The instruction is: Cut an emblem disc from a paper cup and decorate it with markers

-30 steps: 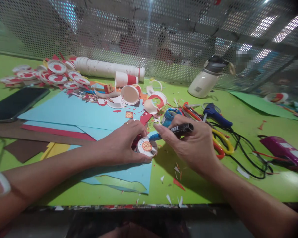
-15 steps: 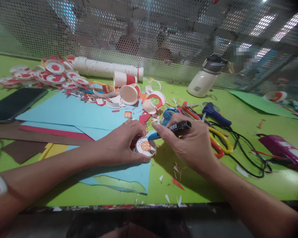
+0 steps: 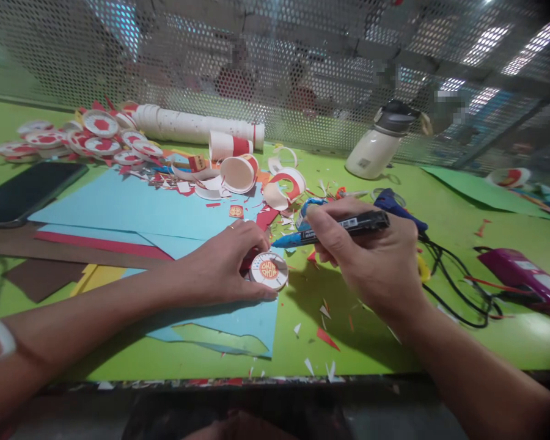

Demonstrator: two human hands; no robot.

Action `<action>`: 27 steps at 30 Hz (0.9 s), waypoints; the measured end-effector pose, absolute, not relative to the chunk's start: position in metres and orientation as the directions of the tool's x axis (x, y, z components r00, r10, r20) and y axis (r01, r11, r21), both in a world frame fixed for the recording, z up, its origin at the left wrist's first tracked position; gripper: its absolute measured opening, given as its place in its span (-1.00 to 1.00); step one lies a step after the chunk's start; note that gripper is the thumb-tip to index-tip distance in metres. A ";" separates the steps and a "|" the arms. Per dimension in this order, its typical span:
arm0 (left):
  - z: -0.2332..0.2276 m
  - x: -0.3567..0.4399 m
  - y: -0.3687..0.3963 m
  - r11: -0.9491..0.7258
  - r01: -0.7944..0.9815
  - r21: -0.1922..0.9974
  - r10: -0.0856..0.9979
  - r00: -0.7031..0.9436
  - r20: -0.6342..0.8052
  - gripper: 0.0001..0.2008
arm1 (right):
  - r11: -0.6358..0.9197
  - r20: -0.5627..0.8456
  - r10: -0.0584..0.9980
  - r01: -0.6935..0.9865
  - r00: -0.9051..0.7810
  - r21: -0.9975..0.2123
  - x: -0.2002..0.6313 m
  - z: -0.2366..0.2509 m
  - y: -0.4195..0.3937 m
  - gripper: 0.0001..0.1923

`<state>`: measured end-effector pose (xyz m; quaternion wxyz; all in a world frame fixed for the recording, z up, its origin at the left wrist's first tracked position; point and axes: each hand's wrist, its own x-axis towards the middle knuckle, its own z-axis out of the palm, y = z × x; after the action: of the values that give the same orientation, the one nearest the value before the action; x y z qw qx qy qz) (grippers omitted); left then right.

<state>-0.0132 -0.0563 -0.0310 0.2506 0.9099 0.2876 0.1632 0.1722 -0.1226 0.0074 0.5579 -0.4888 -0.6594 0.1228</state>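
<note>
My left hand [image 3: 231, 263] grips a small round paper disc [image 3: 275, 278] by its left side, thumb at the front and fingers behind. The disc is white with an orange printed emblem in the middle and blue marks along its upper left edge. My right hand [image 3: 371, 256] is closed around a marker pen [image 3: 330, 230] with a black barrel and a blue front end. The pen's tip points left, close above the disc's top rim; whether it touches cannot be made out. Beneath the left hand lies light blue paper [image 3: 252, 318].
Behind are a pile of red-and-white discs [image 3: 101, 124], a stack of paper cups [image 3: 197, 125], cut cups [image 3: 239, 174] and scraps. A phone [image 3: 32, 189] lies left. A bottle [image 3: 380, 140], blue glue gun [image 3: 394, 205], black cable [image 3: 462, 315] and purple device [image 3: 525, 278] are right.
My right hand has moved right with the marker, which now lies flatter and has its tip at the disc's top rim rather than over its face. My left hand and the disc stay put.
</note>
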 end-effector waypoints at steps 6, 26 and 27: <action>-0.033 -0.014 -0.055 -0.726 0.418 0.547 0.587 0.790 0.176 -0.69 | 0.441 0.501 0.864 0.398 0.055 -0.805 0.176 0.012 -0.121 -0.78; -0.033 -0.013 -0.055 -0.718 0.434 0.545 0.599 0.784 0.165 -0.65 | 0.372 0.409 0.912 0.438 -0.010 -0.818 0.175 0.003 -0.119 -0.78; -0.033 -0.013 -0.054 -0.717 0.435 0.545 0.600 0.783 0.165 -0.65 | 0.368 0.405 0.914 0.445 -0.012 -0.817 0.175 0.003 -0.119 -0.77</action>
<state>-0.0127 -0.0545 -0.0331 0.2466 0.9113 0.2840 0.1674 0.1748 -0.1188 0.0034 0.4860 -0.5076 -0.6692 0.2414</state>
